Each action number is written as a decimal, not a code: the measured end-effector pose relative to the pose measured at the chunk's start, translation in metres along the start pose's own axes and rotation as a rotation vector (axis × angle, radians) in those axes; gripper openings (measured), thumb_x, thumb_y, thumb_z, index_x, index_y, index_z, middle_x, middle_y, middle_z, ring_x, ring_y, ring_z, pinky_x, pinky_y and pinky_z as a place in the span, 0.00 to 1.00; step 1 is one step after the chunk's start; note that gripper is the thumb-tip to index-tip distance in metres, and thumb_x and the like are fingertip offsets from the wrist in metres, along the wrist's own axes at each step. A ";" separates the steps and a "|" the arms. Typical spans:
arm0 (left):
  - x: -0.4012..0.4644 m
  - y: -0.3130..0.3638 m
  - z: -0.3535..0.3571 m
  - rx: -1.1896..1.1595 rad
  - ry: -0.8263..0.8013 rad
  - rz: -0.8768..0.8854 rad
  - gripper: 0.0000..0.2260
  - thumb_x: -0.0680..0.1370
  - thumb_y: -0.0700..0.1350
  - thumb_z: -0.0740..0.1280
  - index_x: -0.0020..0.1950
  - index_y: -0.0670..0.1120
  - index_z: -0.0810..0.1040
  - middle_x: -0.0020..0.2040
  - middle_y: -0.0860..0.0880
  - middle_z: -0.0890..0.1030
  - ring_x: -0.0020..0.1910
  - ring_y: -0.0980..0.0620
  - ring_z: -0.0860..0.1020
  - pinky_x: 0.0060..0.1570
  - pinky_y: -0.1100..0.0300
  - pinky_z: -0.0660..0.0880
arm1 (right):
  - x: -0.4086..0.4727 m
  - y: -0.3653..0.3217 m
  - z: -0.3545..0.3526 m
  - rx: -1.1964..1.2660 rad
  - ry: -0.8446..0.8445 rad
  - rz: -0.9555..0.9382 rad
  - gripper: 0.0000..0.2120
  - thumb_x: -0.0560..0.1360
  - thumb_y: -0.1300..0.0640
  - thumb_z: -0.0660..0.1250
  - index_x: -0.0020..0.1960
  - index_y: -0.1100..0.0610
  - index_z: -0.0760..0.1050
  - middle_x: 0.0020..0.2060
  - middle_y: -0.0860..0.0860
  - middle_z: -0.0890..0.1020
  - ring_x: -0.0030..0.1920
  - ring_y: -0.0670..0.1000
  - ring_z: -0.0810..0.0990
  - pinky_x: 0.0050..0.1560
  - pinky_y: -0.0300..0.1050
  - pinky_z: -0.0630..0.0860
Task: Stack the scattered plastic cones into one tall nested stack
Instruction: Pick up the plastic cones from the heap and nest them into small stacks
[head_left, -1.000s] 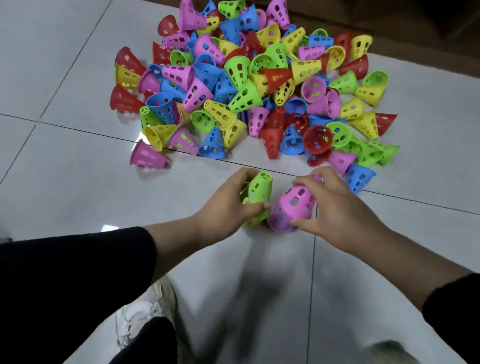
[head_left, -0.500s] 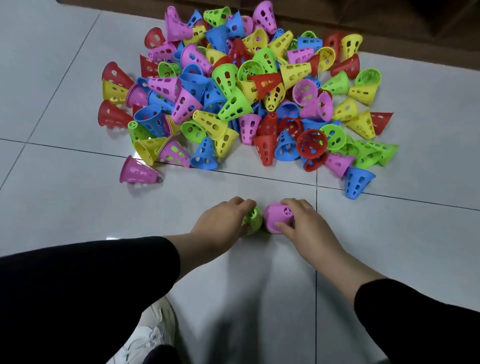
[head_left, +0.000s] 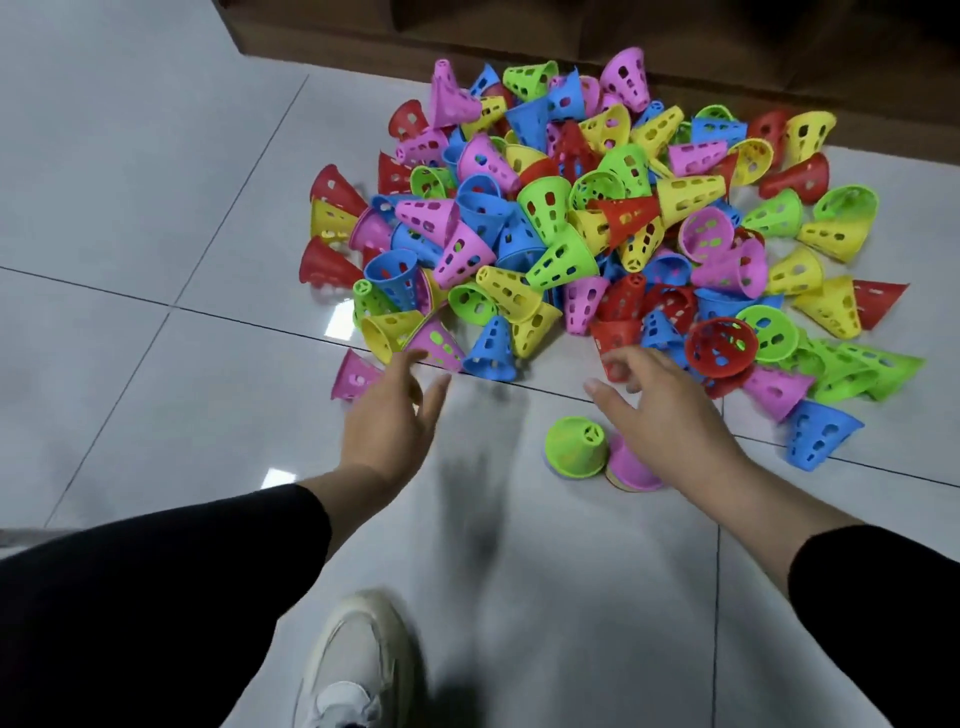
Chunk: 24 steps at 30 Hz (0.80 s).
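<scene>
Both hands have let go of the two small stacks they were pressing to the floor half a second ago and now reach forward toward the heap, blurred with motion. Left hand (head_left: 392, 415): over the white floor tile (head_left: 156, 405) at about 9 o'clock from the stacks, fingers spread wide and holding nothing, tips just short of a pink cone (head_left: 356, 375) lying on its side and a second pink cone (head_left: 436, 343) at the heap's near edge. Blue cone (head_left: 492, 347) stands upright just right of those fingertips, at the heap's 6 o'clock edge. Green-topped stack (head_left: 575, 448) sits upright on the tile, narrow end up, with a pink-topped stack (head_left: 629, 467) touching it at 3 o'clock, partly hidden under the right wrist. Right hand (head_left: 657, 402): fingers loosely spread, empty, tips near a red cone (head_left: 615, 335) at 12 o'clock from the stacks; contact cannot be told through the blur. Pile of loose cones (head_left: 587, 228), red, yellow, green, blue and pink, fills the upper centre against a brown wooden base (head_left: 519, 31). Lone blue cone (head_left: 818, 436) sits apart at 3 o'clock from the stacks. Black sleeves on both forearms; white sneaker (head_left: 353, 670) at 6 o'clock.
</scene>
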<state>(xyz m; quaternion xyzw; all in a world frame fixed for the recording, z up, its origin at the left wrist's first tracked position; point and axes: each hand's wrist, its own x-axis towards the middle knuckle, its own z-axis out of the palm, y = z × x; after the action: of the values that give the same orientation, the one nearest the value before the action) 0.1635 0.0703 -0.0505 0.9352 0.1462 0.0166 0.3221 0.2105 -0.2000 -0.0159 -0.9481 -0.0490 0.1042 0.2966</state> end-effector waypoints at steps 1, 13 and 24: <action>0.008 -0.013 -0.010 -0.057 0.097 -0.091 0.19 0.79 0.60 0.63 0.65 0.53 0.69 0.45 0.53 0.78 0.46 0.49 0.78 0.43 0.54 0.73 | 0.014 -0.011 0.009 0.032 -0.024 0.020 0.16 0.76 0.42 0.67 0.59 0.50 0.75 0.50 0.46 0.78 0.50 0.50 0.78 0.53 0.48 0.76; 0.076 -0.105 -0.054 0.910 -0.330 0.599 0.29 0.70 0.52 0.73 0.69 0.47 0.71 0.72 0.43 0.70 0.69 0.42 0.69 0.63 0.46 0.68 | 0.108 -0.070 0.085 -0.024 -0.347 0.426 0.29 0.76 0.35 0.63 0.50 0.64 0.73 0.35 0.58 0.75 0.33 0.56 0.74 0.30 0.42 0.66; 0.074 -0.087 -0.028 0.856 -0.473 0.430 0.20 0.75 0.57 0.67 0.62 0.49 0.71 0.55 0.48 0.75 0.53 0.44 0.75 0.51 0.52 0.70 | 0.118 -0.066 0.111 0.409 -0.315 0.662 0.14 0.71 0.49 0.72 0.41 0.56 0.70 0.38 0.54 0.73 0.37 0.54 0.74 0.34 0.42 0.73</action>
<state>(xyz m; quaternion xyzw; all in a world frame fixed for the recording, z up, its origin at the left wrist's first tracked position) 0.2082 0.1732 -0.0862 0.9701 -0.1316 -0.1900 -0.0747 0.2985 -0.0665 -0.0873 -0.8067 0.2354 0.3451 0.4180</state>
